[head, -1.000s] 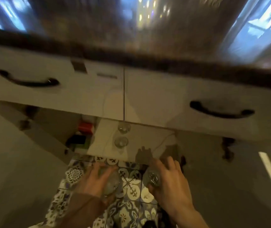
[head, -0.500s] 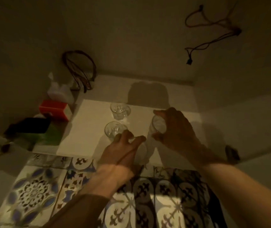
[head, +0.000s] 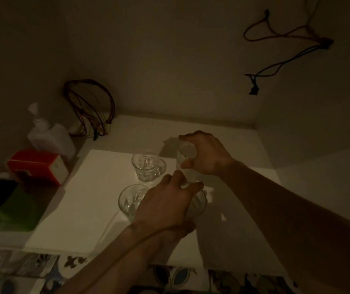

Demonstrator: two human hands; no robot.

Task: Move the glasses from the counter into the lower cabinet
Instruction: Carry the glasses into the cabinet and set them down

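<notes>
We count four glasses on the white shelf of the lower cabinet: two stand free, the far glass and the near glass, and two are held. Our left hand wraps from above around a third glass, just at 3 o'clock of the near one. Our right hand clamps a fourth glass at 3 o'clock of the far one. Both forearms reach in from 5 o'clock, palms down, fingers curled.
</notes>
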